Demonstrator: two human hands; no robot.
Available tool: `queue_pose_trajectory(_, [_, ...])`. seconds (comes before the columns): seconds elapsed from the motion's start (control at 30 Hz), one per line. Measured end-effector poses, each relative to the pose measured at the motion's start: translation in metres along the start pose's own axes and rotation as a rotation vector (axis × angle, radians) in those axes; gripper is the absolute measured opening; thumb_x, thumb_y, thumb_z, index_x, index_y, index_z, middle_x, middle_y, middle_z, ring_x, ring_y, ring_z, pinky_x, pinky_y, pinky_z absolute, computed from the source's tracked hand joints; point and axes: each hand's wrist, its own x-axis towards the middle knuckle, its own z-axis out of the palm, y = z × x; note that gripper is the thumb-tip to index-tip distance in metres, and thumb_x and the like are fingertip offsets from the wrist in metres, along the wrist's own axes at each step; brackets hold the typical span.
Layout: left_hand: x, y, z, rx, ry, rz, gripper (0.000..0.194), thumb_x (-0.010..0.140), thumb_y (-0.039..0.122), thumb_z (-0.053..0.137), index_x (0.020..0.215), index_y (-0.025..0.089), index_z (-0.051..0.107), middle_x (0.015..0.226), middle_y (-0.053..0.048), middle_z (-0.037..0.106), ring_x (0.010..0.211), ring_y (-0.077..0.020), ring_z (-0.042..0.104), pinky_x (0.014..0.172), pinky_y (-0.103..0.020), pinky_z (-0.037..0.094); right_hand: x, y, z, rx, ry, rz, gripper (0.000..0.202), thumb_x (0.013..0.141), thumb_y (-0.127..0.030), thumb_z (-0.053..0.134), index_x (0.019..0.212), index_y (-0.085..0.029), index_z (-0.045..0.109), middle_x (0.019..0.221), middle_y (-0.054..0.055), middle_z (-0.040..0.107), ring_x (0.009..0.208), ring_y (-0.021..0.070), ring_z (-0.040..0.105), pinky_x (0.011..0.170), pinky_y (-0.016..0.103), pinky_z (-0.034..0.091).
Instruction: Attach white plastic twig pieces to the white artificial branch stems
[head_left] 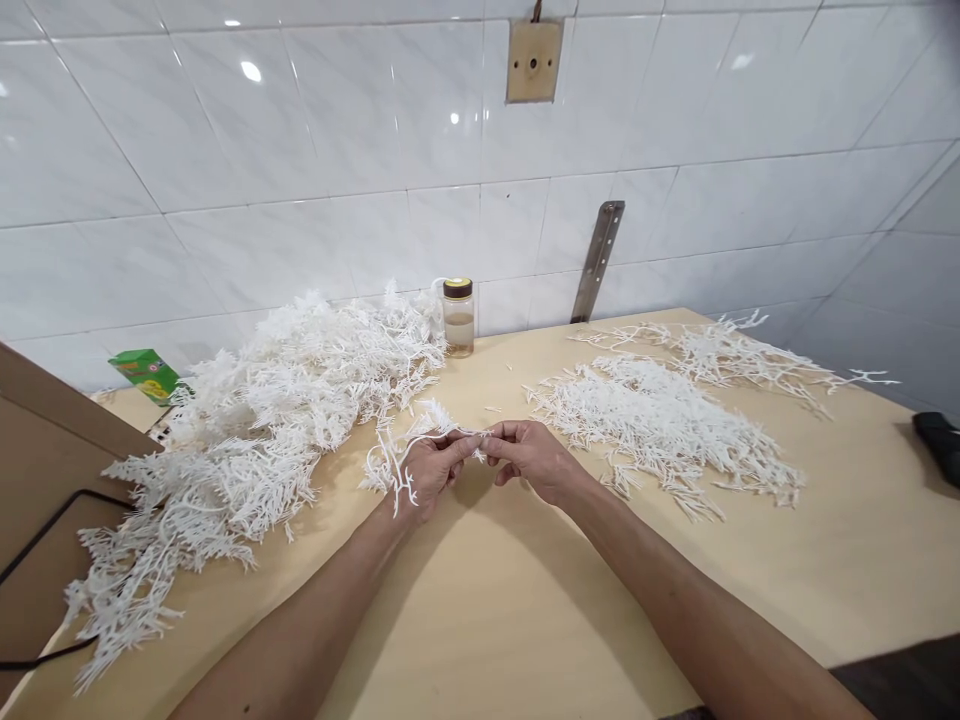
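Observation:
Between my two hands is a white plastic branch, its forked twigs spreading out over the back of my left hand. That hand is closed, thumb and fingers pinching the branch. My right hand meets it at the fingertips and pinches the branch's right end. To the left lies a big heap of white feathery plastic branches. Right of my hands spreads a flat pile of small white plastic pieces. Behind that pile lie bare white branch stems.
A jar with a dark lid stands by the tiled wall. At the left are a green box and a cardboard box with a black cable. A metal bracket leans on the wall. A black object sits at the right edge.

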Motion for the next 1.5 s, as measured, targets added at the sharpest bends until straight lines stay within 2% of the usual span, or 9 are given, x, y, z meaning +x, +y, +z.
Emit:
queue_pose_trajectory(0.2, [0.006, -0.013, -0.001, 0.235, 0.096, 0.154, 0.029, 0.070, 0.044, 0.073, 0.067, 0.015, 0.067, 0.050, 0.005, 0.050, 0.047, -0.0074, 0.039, 0.049, -0.023, 0.031, 0.002, 0.007, 0.002, -0.283, 0.108, 0.089, 0.017, 0.073, -0.032, 0.068, 0.072, -0.018, 0.059, 0.064, -0.001, 0.062, 0.043, 0.0114, 0.061, 0.032, 0.016, 0.031])
queue_pose_trajectory(0.37, [0.008, -0.025, -0.003, 0.454, 0.169, 0.320, 0.024, 0.077, 0.037, 0.063, 0.064, 0.016, 0.064, 0.059, 0.001, 0.056, 0.057, -0.0110, 0.048, 0.057, -0.024, 0.037, 0.002, 0.011, 0.008, -0.437, 0.125, 0.066, 0.011, 0.074, -0.025, 0.062, 0.069, -0.018, 0.055, 0.058, -0.002, 0.062, 0.042, 0.0145, 0.064, 0.038, 0.020, 0.045])
queue_pose_trajectory(0.53, [0.005, -0.025, -0.002, 0.483, 0.204, 0.329, 0.023, 0.077, 0.035, 0.061, 0.063, 0.016, 0.060, 0.058, 0.001, 0.056, 0.056, -0.0118, 0.049, 0.056, -0.024, 0.036, 0.006, 0.019, 0.017, -0.431, 0.134, 0.118, 0.008, 0.074, -0.025, 0.061, 0.073, -0.018, 0.056, 0.061, 0.000, 0.064, 0.044, 0.0150, 0.064, 0.045, 0.022, 0.049])
queue_pose_trajectory(0.77, [0.005, -0.019, -0.007, 0.313, 0.206, 0.254, 0.032, 0.078, 0.042, 0.064, 0.061, 0.017, 0.054, 0.050, 0.006, 0.045, 0.046, -0.0077, 0.038, 0.049, -0.022, 0.031, 0.009, 0.014, -0.012, -0.999, 0.548, -0.335, 0.008, 0.076, -0.016, 0.053, 0.068, -0.020, 0.054, 0.071, 0.005, 0.066, 0.068, 0.0194, 0.064, 0.067, 0.030, 0.046])
queue_pose_trajectory(0.93, [0.007, -0.019, -0.007, 0.103, 0.131, 0.140, 0.033, 0.074, 0.045, 0.069, 0.062, 0.017, 0.056, 0.049, 0.003, 0.054, 0.042, -0.0076, 0.045, 0.045, -0.021, 0.035, 0.009, 0.010, -0.040, -1.072, 0.641, -0.348, 0.015, 0.078, -0.015, 0.051, 0.087, -0.018, 0.063, 0.092, 0.008, 0.070, 0.069, 0.0181, 0.062, 0.072, 0.031, 0.045])
queue_pose_trajectory(1.0, [0.007, -0.020, -0.006, 0.071, 0.130, 0.138, 0.032, 0.074, 0.044, 0.069, 0.061, 0.016, 0.058, 0.052, 0.000, 0.060, 0.045, -0.0087, 0.051, 0.047, -0.021, 0.039, 0.007, 0.008, -0.039, -1.106, 0.618, -0.347, 0.017, 0.080, -0.015, 0.050, 0.087, -0.018, 0.065, 0.096, 0.009, 0.070, 0.070, 0.0184, 0.063, 0.073, 0.032, 0.044])
queue_pose_trajectory(1.17, [0.009, -0.022, -0.003, 0.053, 0.101, 0.141, 0.030, 0.075, 0.043, 0.069, 0.065, 0.015, 0.061, 0.057, -0.003, 0.065, 0.049, -0.0103, 0.056, 0.053, -0.022, 0.046, 0.003, 0.002, -0.018, -0.893, 0.465, -0.168, 0.016, 0.086, -0.029, 0.054, 0.079, -0.020, 0.064, 0.070, 0.003, 0.066, 0.062, 0.0169, 0.064, 0.064, 0.028, 0.046])
queue_pose_trajectory(1.37, [0.008, -0.028, 0.000, 0.164, 0.137, 0.192, 0.027, 0.077, 0.041, 0.065, 0.070, 0.015, 0.067, 0.055, -0.002, 0.064, 0.050, -0.0130, 0.058, 0.051, -0.024, 0.046, 0.000, 0.009, 0.007, -0.329, 0.053, 0.136, 0.036, 0.083, -0.054, 0.062, 0.083, -0.018, 0.061, 0.067, 0.002, 0.065, 0.043, 0.0117, 0.061, 0.040, 0.020, 0.043])
queue_pose_trajectory(1.5, [0.005, -0.030, -0.001, 0.366, 0.159, 0.241, 0.021, 0.081, 0.033, 0.059, 0.077, 0.017, 0.071, 0.059, -0.002, 0.066, 0.053, -0.0138, 0.059, 0.052, -0.024, 0.046, 0.004, 0.017, 0.006, -0.264, 0.020, 0.132, 0.036, 0.080, -0.052, 0.067, 0.082, -0.017, 0.060, 0.065, 0.000, 0.063, 0.042, 0.0103, 0.060, 0.036, 0.018, 0.038])
